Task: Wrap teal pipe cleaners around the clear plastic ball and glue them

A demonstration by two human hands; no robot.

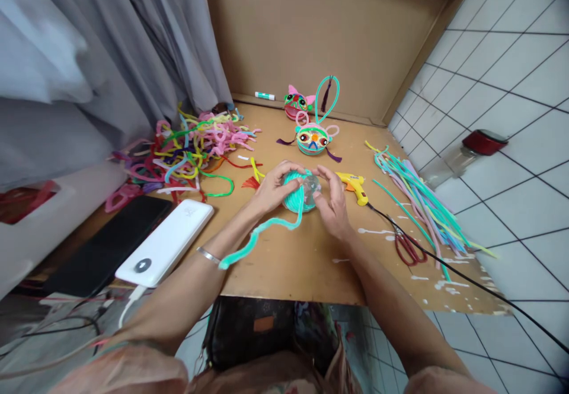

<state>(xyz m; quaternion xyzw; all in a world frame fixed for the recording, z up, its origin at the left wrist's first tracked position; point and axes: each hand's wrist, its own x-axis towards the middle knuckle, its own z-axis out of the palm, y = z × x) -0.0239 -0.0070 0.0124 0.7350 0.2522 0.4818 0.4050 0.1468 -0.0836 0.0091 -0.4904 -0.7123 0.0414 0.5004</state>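
Between my hands is a round form partly wrapped in turquoise pipe cleaner, with a clear, shiny part showing on its right side. My left hand grips it from the left, thumb pressed on the wrapped strands. My right hand curls around the right side, its fingers against the clear part. From the form a loose turquoise pipe cleaner end trails down and left to my left wrist. Just beyond stands a finished turquoise lion-like head with pink loops and purple tassels.
A tangled pile of pipe cleaners lies left, straight ones right. A yellow glue gun with a black cord and red-handled scissors lie rightward. A white power bank, black phone, red mask-like head and glue stick surround.
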